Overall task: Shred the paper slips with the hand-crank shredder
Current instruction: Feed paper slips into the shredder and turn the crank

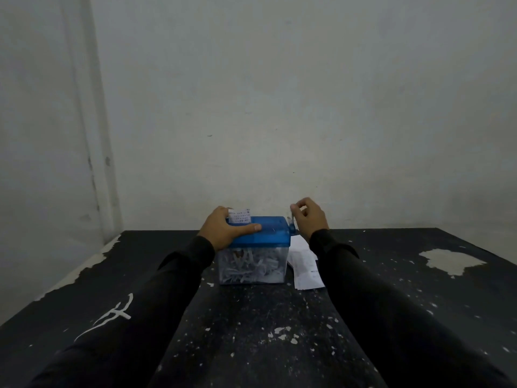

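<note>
The hand-crank shredder (256, 247) stands on a black table (251, 326) with chipped paint, near the table's far edge and close to the pale wall (279, 107) behind it. The table's left edge runs just beside a side wall, while to the right of the shredder the dark top stretches wide. Its blue lid (268, 233) sits on a clear bin (251, 266) packed with white paper shreds. A printed paper slip (240, 215) stands upright in the lid's slot. More paper slips (303, 264) lie in a loose pile on the table just right of the bin, partly under the right sleeve.

The left hand (223, 229) grips the lid's left end, fingers curled over the far side and thumb laid along the top. The right hand (309, 217) is raised beside the lid's right end, fingers curled and pinching the crank handle (291, 224).
</note>
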